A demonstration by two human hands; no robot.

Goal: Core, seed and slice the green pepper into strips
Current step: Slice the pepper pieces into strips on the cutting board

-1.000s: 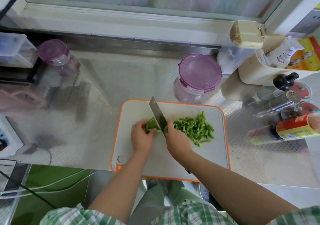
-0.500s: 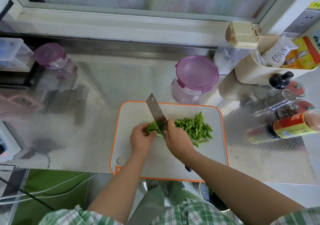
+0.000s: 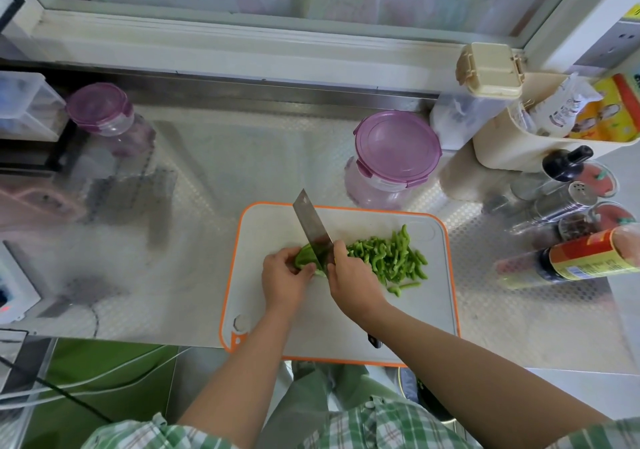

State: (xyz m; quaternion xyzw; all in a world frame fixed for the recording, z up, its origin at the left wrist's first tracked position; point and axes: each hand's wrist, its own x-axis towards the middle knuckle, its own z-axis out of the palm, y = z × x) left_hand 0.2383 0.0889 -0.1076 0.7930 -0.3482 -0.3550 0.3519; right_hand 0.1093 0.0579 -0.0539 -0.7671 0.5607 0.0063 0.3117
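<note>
Slicing step, late stage.
- Uncut pepper piece (image 3: 304,258) lay centre frame on cutting board (image 3: 270,234); left hand (image 3: 282,280) held it, fingers curled on it.
- Right hand (image 3: 349,280) gripped cleaver (image 3: 313,232), blade across piece.
- Strip pile (image 3: 391,258) just right of blade.
- Next, likely: left fingers retreat leftward, another thin cut; fingertips sat close to edge.

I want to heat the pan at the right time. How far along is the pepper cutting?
Mostly done, it seems. A pile of strips lies on the cutting board, right of the knife. In hand: the left hand holds the one uncut pepper piece while the right hand grips the knife, blade set on it. Left: slicing that small piece. No core or seeds show on the board.
</note>
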